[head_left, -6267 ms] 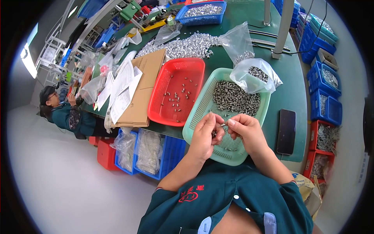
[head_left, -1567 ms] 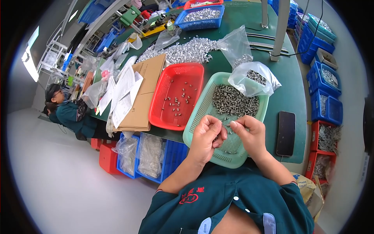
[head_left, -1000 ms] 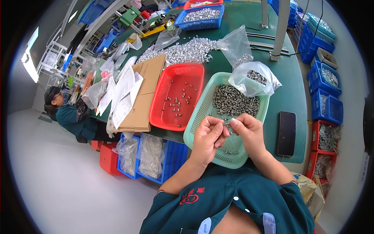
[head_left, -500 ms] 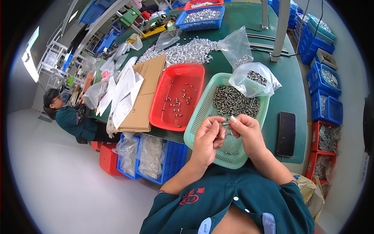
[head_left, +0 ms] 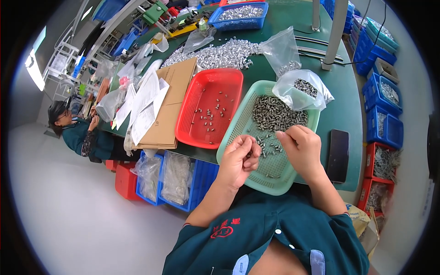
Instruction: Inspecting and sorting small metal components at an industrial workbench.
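My left hand (head_left: 238, 161) is closed, thumb against curled fingers, over the near left side of a light green perforated basket (head_left: 229, 145). Whatever it may hold is hidden by the fingers. My right hand (head_left: 304, 150) hangs over the basket's right side, thumb and forefinger pinched together; nothing can be made out between them. Inside the basket lies a heap of small dark metal cylinders (head_left: 278, 112). Several loose metal pieces (head_left: 266, 143) are scattered between my two hands.
Left of the basket stands a red basket (head_left: 236, 85) with several small pieces, beside cardboard (head_left: 176, 91) and papers (head_left: 145, 103). Plastic bags (head_left: 293, 98) lean behind. Shiny parts (head_left: 220, 54) are heaped farther back. A phone (head_left: 338, 156) lies right. Another person (head_left: 75, 135) sits far left.
My hands have parted: they met over the basket at a small metal piece, and now the right has moved right, the left slightly left. The other person has raised a hand.
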`<state>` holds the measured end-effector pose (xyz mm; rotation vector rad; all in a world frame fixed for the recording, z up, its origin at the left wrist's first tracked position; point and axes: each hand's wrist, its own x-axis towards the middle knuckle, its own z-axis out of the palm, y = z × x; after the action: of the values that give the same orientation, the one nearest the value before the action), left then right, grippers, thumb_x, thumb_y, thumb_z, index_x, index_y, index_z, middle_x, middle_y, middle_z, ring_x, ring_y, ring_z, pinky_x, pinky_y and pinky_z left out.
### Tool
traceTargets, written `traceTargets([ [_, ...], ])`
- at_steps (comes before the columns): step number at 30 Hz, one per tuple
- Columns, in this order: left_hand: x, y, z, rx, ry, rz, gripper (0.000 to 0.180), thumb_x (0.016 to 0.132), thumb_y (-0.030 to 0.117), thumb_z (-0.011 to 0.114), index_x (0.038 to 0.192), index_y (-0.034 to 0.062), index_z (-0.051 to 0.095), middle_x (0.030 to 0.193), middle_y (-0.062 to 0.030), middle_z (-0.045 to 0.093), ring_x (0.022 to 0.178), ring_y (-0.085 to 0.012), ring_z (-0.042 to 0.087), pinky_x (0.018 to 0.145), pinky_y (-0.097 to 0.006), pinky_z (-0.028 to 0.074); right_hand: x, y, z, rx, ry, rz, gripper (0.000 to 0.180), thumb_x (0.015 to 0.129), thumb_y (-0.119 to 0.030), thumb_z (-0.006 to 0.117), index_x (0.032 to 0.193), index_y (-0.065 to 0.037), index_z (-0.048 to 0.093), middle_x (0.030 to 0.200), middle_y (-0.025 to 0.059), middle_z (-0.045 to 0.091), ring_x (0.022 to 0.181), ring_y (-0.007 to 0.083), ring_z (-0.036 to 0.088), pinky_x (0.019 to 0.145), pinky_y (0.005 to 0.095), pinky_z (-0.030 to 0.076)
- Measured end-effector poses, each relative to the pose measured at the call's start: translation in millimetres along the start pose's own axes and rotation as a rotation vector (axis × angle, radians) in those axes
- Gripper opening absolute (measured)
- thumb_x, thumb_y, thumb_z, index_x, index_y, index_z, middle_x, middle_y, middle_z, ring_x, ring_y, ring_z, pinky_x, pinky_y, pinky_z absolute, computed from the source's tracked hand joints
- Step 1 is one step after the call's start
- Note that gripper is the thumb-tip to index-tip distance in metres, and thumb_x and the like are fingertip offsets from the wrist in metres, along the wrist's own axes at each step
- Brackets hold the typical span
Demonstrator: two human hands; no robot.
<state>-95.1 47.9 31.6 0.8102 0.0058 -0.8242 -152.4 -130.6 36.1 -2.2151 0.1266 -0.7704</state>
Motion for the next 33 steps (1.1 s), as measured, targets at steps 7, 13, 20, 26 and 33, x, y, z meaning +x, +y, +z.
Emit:
traceTargets([
  [7,3,-6,-4,-0.149,-0.096,-0.064,0.014,0.092,0.020,0.052,0.095,0.0074,0.057,0.070,-0.0019,0.048,0.051,-0.0060,0.034,0.043,-0.018,0.027,-13,-11,3,0.466,-0.053,0.161,0.013,0.078,-0.009,0.068,0.073,0.000,0.060,0.062,0.0058,0.054,0.055,0.0118,0.050,0.050,0.0259,0.038],
  [13,4,-10,0,-0.156,-0.119,-0.081,0.012,0.088,0.017,0.058,0.094,0.0066,0.059,0.070,-0.0015,0.050,0.050,-0.0054,0.035,0.044,-0.018,0.028,-11,-14,4,0.425,-0.021,0.092,0.010,0.075,-0.006,0.069,0.073,-0.001,0.061,0.062,0.0058,0.054,0.055,0.0144,0.051,0.050,0.0264,0.039],
  [20,3,-9,4,-0.051,-0.085,-0.035,0.010,0.088,0.014,0.059,0.093,0.0060,0.059,0.069,-0.0022,0.051,0.050,-0.0055,0.036,0.044,-0.019,0.029,-7,-14,6,0.288,0.089,-0.239,0.010,0.074,-0.006,0.070,0.071,-0.002,0.061,0.063,0.0062,0.057,0.055,0.0149,0.053,0.049,0.0267,0.040],
  [26,2,-9,17,0.017,-0.046,0.080,0.008,0.087,0.011,0.059,0.092,0.0049,0.059,0.069,-0.0029,0.054,0.049,-0.0051,0.038,0.044,-0.019,0.030,-17,-8,7,0.666,-0.102,0.401,0.014,0.075,-0.008,0.069,0.069,0.000,0.060,0.060,0.0072,0.057,0.054,0.0148,0.053,0.048,0.0273,0.039],
  [33,0,-14,16,0.088,-0.040,0.058,0.017,0.089,0.020,0.057,0.098,0.0053,0.057,0.074,-0.0032,0.055,0.052,-0.0049,0.039,0.047,-0.019,0.032,-18,-14,11,0.508,-0.056,0.209,0.018,0.081,-0.012,0.066,0.069,-0.001,0.059,0.058,0.0032,0.053,0.053,0.0097,0.048,0.048,0.0265,0.037],
])
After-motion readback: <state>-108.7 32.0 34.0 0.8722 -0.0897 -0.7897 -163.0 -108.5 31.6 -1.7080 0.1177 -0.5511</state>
